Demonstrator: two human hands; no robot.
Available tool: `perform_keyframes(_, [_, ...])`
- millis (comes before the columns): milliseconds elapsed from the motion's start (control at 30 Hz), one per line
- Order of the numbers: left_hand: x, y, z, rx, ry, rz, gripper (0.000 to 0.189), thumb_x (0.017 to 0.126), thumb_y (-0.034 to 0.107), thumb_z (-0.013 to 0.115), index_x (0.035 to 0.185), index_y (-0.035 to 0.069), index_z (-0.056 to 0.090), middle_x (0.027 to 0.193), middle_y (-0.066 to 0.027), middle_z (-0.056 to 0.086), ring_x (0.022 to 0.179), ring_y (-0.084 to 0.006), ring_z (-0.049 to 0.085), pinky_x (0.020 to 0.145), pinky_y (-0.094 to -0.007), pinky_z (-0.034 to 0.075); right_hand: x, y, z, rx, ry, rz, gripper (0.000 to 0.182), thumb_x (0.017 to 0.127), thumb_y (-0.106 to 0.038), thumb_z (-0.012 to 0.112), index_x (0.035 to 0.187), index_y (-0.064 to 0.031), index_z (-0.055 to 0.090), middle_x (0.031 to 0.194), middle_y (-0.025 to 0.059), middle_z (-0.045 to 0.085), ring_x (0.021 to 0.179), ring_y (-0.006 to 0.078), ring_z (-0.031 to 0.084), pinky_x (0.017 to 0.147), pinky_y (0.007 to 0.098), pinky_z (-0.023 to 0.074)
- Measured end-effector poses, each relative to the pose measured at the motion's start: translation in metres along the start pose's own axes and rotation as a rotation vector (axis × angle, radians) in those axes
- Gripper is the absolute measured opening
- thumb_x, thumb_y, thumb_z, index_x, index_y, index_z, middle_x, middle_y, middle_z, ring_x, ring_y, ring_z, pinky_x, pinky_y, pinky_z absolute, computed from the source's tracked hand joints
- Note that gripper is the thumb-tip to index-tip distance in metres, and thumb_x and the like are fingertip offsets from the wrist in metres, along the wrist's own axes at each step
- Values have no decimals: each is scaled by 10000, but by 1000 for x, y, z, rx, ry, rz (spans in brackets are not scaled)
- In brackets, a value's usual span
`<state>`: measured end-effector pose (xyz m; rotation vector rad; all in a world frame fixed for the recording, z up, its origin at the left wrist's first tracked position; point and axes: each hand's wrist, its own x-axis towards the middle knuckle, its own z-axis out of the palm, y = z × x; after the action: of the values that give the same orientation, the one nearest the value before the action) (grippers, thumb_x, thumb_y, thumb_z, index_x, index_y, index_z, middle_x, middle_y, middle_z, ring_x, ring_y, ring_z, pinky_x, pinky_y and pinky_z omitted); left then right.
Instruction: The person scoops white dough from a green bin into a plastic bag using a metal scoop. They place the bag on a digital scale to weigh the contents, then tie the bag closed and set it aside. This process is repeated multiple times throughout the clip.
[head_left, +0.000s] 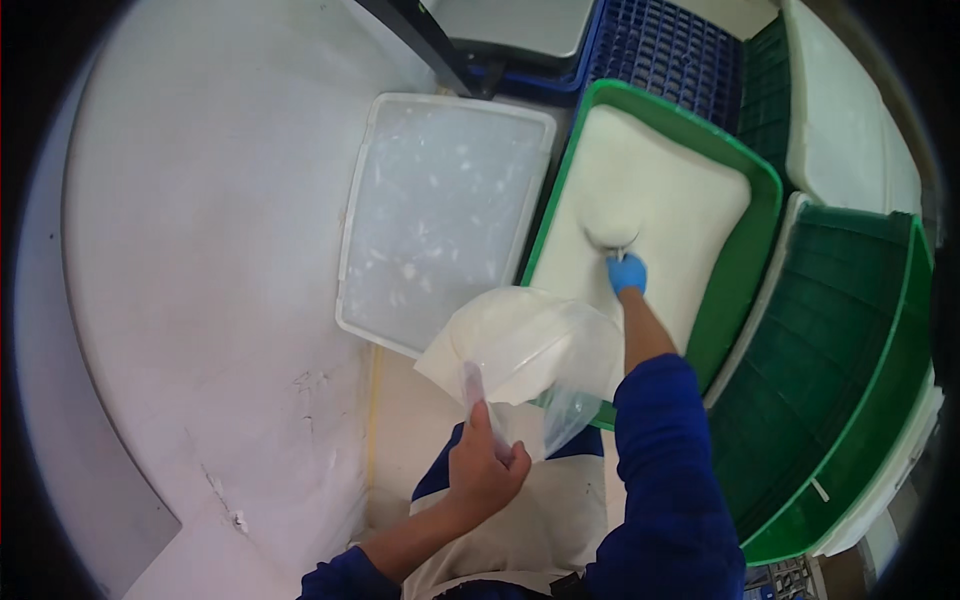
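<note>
My right hand (627, 275), in a blue glove, grips the handle of a metal scoop (611, 241). The scoop's bowl is heaped with white powder and sits in the powder (675, 172) that fills a green plastic tub (759, 176). My bare left hand (487, 466) holds a clear plastic bag (574, 409) by its rim, below and left of the scoop. White powder (517, 337) shows inside the bag, which overlaps the tub's near left corner. The far end of the scoop is buried or covered by powder, so its full shape is hidden.
Left of the tub lies a translucent plastic lid (442, 217) dusted with white. A metal-topped scale (517, 26) with a black post (427, 37) stands behind, beside a blue plastic crate (664, 56). Green bins (817, 330) line the right; a pale wall (210, 225) is at left.
</note>
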<state>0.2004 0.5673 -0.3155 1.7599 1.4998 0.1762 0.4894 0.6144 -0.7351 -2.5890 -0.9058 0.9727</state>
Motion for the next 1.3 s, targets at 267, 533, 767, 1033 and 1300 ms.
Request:
perform_keyframes(267, [-8, 8, -2, -33, 25, -73, 943, 759, 60, 638, 1547, -89, 140, 870, -172, 646, 593, -256, 612, 573, -347, 506, -90, 1, -41, 116, 121, 104, 312, 843, -312, 639, 869, -1, 648, 850, 255, 680, 793, 440, 663, 707, 505, 511])
perform_keyframes(533, [-22, -7, 1, 21, 97, 86, 887, 760, 48, 638, 1510, -100, 188, 1481, -359, 371, 1094, -460, 619, 816, -450, 550, -218, -7, -179, 154, 235, 16, 252, 817, -258, 661, 871, -13, 659, 758, 243, 656, 712, 417, 666, 662, 490, 509])
perform_keyframes(767, [-22, -1, -11, 0, 90, 49, 911, 746, 18, 611, 1533, -63, 159, 1544, -333, 304, 1212, -488, 543, 901, -478, 525, -325, -12, -281, 179, 229, -81, 245, 806, -206, 704, 959, -15, 687, 735, 203, 677, 629, 337, 668, 611, 428, 513])
perform_keyframes(1033, [-20, -3, -7, -23, -29, -50, 946, 742, 18, 629, 1553, -25, 144, 1556, -297, 313, 1240, -465, 531, 947, -473, 511, -391, -71, -391, -294, 50, -318, 220, 803, -267, 668, 885, -64, 650, 754, 215, 678, 714, 436, 660, 642, 498, 535])
perform_keyframes(1300, [-35, -11, 1, -12, -39, -48, 923, 766, -43, 536, 1580, 44, 108, 1565, -270, 314, 1081, -482, 604, 850, -507, 533, -379, -219, -384, -863, -438, -497, 234, 828, -250, 615, 882, -60, 742, 891, 216, 719, 858, 398, 701, 762, 475, 566])
